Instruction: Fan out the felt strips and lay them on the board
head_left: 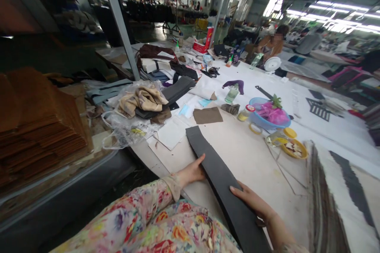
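Observation:
A long dark grey fabric strip [218, 166], thick at its edge like a stack of cut layers, slants across the near part of the table. Its far end rests on the pale tabletop, and its near end runs out at the bottom of the view. My left hand [192, 170] grips the strip's left edge, thumb up against the side and fingers partly hidden beneath. On the opposite edge, closer to me, my right hand [253, 199] holds it with the thumb on top; the other fingers are partly out of sight.
A brown fabric piece [208, 115] lies beyond the strip. To the right are a blue basin [254, 120], a jar [246, 113], a yellow dish [305, 152] and a tall fabric stack [322, 201]. Cloth piles [145, 101] sit left; brown stacks [38, 126] stand beside the table.

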{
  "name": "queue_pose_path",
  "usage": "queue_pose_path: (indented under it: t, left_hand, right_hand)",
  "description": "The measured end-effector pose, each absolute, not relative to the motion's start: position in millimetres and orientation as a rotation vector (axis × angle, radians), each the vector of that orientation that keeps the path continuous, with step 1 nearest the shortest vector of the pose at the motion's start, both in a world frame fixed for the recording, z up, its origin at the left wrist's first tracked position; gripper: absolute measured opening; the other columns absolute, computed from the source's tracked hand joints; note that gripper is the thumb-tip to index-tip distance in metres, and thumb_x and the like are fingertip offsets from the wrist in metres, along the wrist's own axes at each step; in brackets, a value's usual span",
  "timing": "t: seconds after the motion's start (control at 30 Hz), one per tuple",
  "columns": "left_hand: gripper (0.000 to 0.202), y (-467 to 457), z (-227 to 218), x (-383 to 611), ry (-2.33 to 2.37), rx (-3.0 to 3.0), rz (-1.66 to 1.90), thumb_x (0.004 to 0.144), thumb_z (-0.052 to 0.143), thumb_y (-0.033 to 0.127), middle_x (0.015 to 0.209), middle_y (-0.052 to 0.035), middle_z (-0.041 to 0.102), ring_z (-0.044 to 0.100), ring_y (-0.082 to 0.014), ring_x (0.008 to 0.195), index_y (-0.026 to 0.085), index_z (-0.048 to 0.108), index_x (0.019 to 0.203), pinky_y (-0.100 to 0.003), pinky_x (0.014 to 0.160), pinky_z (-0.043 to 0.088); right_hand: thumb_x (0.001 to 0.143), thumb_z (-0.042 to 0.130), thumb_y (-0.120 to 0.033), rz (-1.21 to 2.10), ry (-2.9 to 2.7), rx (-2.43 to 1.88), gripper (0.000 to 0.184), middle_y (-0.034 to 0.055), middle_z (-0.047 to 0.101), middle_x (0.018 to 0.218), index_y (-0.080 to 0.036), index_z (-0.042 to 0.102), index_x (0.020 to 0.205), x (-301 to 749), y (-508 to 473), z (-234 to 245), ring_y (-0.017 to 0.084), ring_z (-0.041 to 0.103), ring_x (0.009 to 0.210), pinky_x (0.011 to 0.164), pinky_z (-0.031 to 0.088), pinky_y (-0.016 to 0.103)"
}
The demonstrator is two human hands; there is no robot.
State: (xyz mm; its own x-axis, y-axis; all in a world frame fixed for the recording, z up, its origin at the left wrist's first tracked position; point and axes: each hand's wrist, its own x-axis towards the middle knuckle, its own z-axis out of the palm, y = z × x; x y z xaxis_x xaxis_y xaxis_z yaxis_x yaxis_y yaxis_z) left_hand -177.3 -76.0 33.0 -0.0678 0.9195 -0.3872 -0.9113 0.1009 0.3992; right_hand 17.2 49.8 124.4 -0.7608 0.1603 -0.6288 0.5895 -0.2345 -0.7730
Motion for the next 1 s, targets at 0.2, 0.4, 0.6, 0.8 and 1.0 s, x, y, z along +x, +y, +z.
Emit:
queue_pose_path:
  t: [0.2,0.4,0.6,0.8,1.0]
  left_hand:
    - [0.039,-43.3,46.1,-183.2,0.774,-0.096,1.721,0.068,0.065,0.031,0.099,-0.0113,0.063,0.059,-0.0222,0.094,0.011,0.055,0.100,-0.038,0.090,0.043]
    - [0.055,-34.6,67.5,-176.0,0.953,0.230,1.869,0.062,0.071,0.020,0.105,-0.0096,0.062,0.059,-0.0228,0.093,0.015,0.051,0.113,-0.039,0.087,0.045]
    - [0.061,-34.1,68.0,-175.8,1.032,0.306,1.862,0.062,0.071,0.022,0.111,-0.0112,0.060,0.056,-0.0253,0.100,0.016,0.047,0.118,-0.038,0.087,0.045]
    - [0.065,-36.6,61.8,-186.2,1.005,0.321,1.748,0.063,0.071,0.024,0.114,-0.0098,0.057,0.056,-0.0256,0.101,0.021,0.042,0.122,-0.041,0.083,0.047]
    - [0.067,-33.2,63.3,-184.3,1.053,0.286,1.768,0.064,0.070,0.022,0.113,-0.0088,0.058,0.058,-0.0230,0.096,0.022,0.040,0.124,-0.038,0.079,0.049]
  right_hand:
    - [0.069,0.059,-0.049,-2.182,1.653,0.916,0.065,0.0055,0.062,0.109,-0.024,0.038,0.125,34.5,49.8,101.1,0.022,0.062,0.092,0.083,0.049,0.038]
    - [0.072,0.054,-0.052,-2.162,1.645,1.032,0.055,0.0033,0.064,0.106,-0.028,0.043,0.120,48.0,50.2,93.7,0.020,0.062,0.092,0.083,0.047,0.037]
    - [0.068,0.057,-0.054,-2.147,1.636,1.094,0.062,0.0057,0.065,0.102,-0.024,0.043,0.120,53.7,48.5,83.1,0.022,0.064,0.086,0.079,0.050,0.038]
    - [0.064,0.063,-0.052,-2.246,1.620,1.078,0.071,0.0063,0.065,0.103,-0.023,0.038,0.124,58.3,45.6,83.2,0.023,0.064,0.085,0.080,0.050,0.040]
    - [0.065,0.064,-0.048,-2.318,1.553,1.045,0.071,0.0058,0.066,0.101,-0.024,0.036,0.126,61.2,46.2,91.1,0.023,0.064,0.084,0.080,0.050,0.041]
